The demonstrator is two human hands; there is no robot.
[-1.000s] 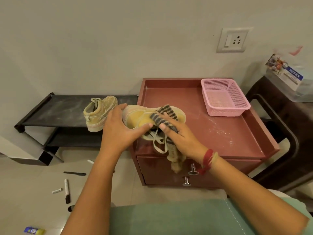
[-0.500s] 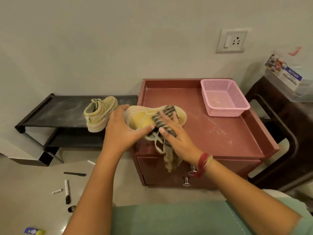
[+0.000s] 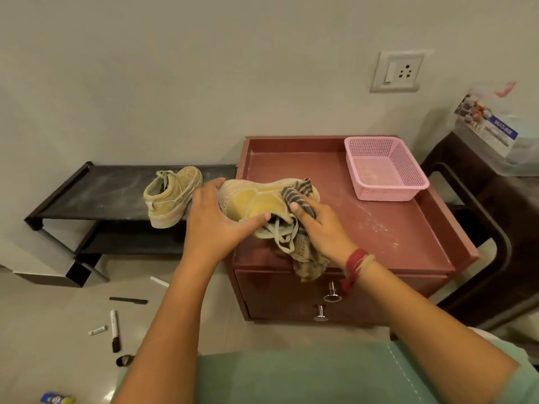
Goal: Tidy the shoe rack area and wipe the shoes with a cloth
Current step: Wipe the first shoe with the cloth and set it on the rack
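Note:
A dusty yellow shoe (image 3: 256, 199) lies on its side at the left front of the red cabinet top (image 3: 393, 228). My left hand (image 3: 215, 220) grips its heel end, thumb on the side panel. My right hand (image 3: 320, 228) presses a striped grey cloth (image 3: 300, 193) against the shoe's toe end; the cloth's tail hangs over the cabinet's front edge. The shoe's laces dangle between my hands. A second dusty yellow shoe (image 3: 172, 196) stands on the top shelf of the black shoe rack (image 3: 96, 193) to the left.
A pink plastic basket (image 3: 385, 170) sits at the cabinet's back right. White dust marks the cabinet top. On the floor at the left lie markers (image 3: 115, 330), a black pen (image 3: 128, 300), a cap and a small blue bottle (image 3: 57, 399). A dark chair (image 3: 490, 228) stands on the right.
My right hand has slid the cloth along the shoe toward its toe end, away from me. The left hand keeps its hold on the heel.

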